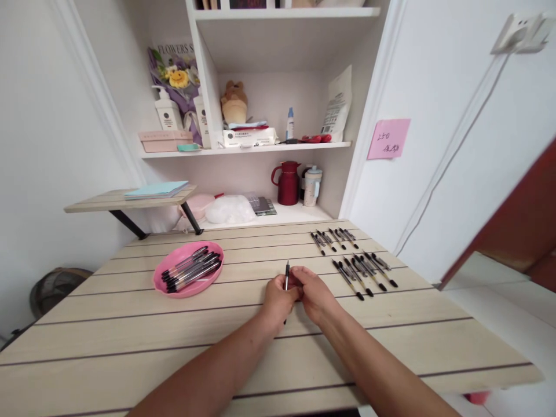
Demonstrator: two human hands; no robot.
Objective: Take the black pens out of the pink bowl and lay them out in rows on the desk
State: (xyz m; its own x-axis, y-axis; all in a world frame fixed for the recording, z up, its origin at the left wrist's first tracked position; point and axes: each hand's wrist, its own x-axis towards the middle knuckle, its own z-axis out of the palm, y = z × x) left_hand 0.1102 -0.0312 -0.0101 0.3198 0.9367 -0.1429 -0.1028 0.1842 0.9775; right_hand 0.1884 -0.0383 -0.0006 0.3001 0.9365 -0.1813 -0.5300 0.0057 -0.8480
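Note:
In the middle of the table, my left hand [278,301] is closed around a pen [286,275] with a clear barrel and black parts. The pen stands nearly upright in the view, its pointed tip at the top and its dark lower end showing beneath the hand. Against it on the right, my right hand [313,292] is closed, with curled fingers close to the pen. What lies between those fingers is hidden. To the left, a pink tray [160,281] holds several similar pens [193,269]. Pen parts lie in two groups on the right, a back group [334,240] and a front group [365,273].
A small raised stand [87,201] with blue paper [156,189] occupies the table's back left. Behind the table is a shelf unit [260,152] with a red jug [288,182], a cup [312,186] and a plastic bag [230,209]. A cable [447,150] runs down the right wall.

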